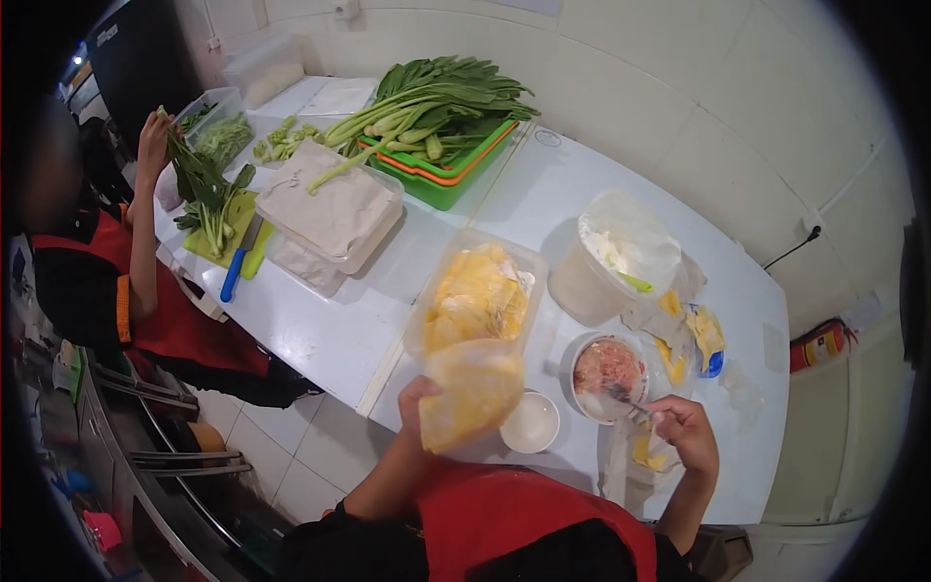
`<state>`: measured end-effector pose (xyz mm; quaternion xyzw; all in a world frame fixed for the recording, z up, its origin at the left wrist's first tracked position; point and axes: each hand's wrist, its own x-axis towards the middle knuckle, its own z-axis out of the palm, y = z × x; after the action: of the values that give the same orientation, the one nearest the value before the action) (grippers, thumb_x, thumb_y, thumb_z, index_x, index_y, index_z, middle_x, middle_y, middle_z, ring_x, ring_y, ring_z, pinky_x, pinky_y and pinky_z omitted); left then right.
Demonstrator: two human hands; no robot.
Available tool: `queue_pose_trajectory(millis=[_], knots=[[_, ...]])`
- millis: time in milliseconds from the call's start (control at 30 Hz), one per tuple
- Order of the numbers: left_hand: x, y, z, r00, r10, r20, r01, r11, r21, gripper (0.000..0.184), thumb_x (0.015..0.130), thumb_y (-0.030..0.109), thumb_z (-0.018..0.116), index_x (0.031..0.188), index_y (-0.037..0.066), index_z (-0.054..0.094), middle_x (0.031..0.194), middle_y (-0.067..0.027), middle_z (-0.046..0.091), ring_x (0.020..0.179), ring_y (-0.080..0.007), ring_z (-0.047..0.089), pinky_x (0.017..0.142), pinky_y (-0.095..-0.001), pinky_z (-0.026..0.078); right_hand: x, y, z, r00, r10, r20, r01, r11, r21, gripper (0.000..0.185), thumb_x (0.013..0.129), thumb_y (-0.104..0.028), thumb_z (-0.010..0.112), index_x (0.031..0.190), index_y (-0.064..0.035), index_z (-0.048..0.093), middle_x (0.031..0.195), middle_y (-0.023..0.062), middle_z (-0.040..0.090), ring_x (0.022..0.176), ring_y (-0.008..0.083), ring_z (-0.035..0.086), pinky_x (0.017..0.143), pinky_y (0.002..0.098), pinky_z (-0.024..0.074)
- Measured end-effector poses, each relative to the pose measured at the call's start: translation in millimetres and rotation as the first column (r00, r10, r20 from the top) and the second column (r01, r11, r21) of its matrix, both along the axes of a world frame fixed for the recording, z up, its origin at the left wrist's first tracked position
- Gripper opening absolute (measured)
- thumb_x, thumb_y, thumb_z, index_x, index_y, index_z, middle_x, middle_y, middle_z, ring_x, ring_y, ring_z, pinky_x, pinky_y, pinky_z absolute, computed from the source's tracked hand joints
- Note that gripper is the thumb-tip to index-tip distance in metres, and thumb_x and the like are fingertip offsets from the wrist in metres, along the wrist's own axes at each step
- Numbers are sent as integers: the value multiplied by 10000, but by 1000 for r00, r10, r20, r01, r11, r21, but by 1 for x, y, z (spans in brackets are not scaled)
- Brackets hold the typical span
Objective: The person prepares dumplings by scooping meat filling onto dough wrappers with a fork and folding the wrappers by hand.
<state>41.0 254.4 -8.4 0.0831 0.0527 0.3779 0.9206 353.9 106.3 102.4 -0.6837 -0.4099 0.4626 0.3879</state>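
The left hand (417,400) is grasping a yellow sheet (470,396) by its left edge, its fingers partly hidden beneath, and the sheet is spreading over the near end of a clear tray (533,260) and beside a small white bowl (530,427); whether it is one layer or several, I cannot tell. The right hand (684,432) is closing round the handle of a metal utensil (621,392), whose far end is resting in pink mince (603,365) inside a round tub (586,411) on the worktop (592,179). The sheet is looking light, limp and dusty, so it is probably sagging wherever it lacks support and risking a tear under a hard pinch; a flat palm beneath, with the thumb lightly on the edge, is seeming the better hold. The mince is appearing soft, moist and sticky, likely clinging to the utensil, which is offering its dry handle as the safer grip. As for writing, the fire extinguisher (822,346) is carrying a yellow label and the dark appliance (131,63) is showing a pale marking, but neither is giving legible words.
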Motion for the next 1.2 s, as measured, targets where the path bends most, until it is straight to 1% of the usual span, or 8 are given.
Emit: queue_pose_trajectory(millis=[133,333,533,733,933,1033,1133,1200], knots=[[8,-11,40,990,-100,-101,107,992,62,806,633,250,501,1359,-10,267,1295,-225,399,1162,-344,449,958,-440,398,-36,27,-9,975,217,-48,-214,974,72,173,854,-76,571,999,-16,644,704,-71,508,613,23,392,546,190,331],[8,-13,54,979,-186,-89,196,972,132,817,624,249,506,1361,-7,264,1297,-221,395,1169,-345,441,957,-443,396,-61,46,-1,971,127,201,-170,963,212,164,829,-72,593,968,-31,671,679,9,593,622,72,485,570,234,391],[5,-16,56,964,-244,-107,256,958,127,829,614,247,510,1364,-3,261,1300,-216,390,1175,-346,434,957,-445,394,-58,53,11,807,150,571,-401,849,345,184,733,-43,638,902,-82,701,679,91,594,617,206,552,583,284,428],[3,-18,59,957,-268,-108,280,953,116,841,604,246,515,1366,0,257,1303,-212,386,1182,-347,426,956,-448,392,-47,53,18,690,143,710,-497,806,321,234,678,-22,655,895,-95,705,695,88,599,619,234,553,579,299,433],[10,-15,47,950,-300,84,301,953,-6,845,593,226,511,1371,14,258,1312,-196,388,1189,-341,420,955,-453,389,-11,40,14,889,222,400,-336,910,243,181,747,-36,632,921,-57,680,715,45,623,623,147,557,569,275,417],[15,-13,39,959,-274,75,276,961,-29,836,601,218,510,1375,30,255,1328,-180,378,1203,-325,409,973,-451,369,-22,39,-15,991,77,-113,-16,888,460,152,809,-87,598,944,-32,640,722,9,610,633,98,538,573,259,413],[19,-15,34,971,-240,0,240,971,-12,833,608,215,508,1379,39,248,1341,-171,366,1214,-317,399,985,-450,355,-53,47,-38,988,4,-157,24,983,182,161,840,-147,586,948,-29,605,719,-19,580,608,64,503,561,223,401],[22,-18,40,974,-219,-50,220,976,4,833,611,214,507,1382,42,242,1347,-168,359,1220,-314,394,991,-449,349,-77,57,-42,932,-42,-360,96,987,133,133,837,-136,594,915,-30,611,696,-39,551,586,42,458,542,198,374]])
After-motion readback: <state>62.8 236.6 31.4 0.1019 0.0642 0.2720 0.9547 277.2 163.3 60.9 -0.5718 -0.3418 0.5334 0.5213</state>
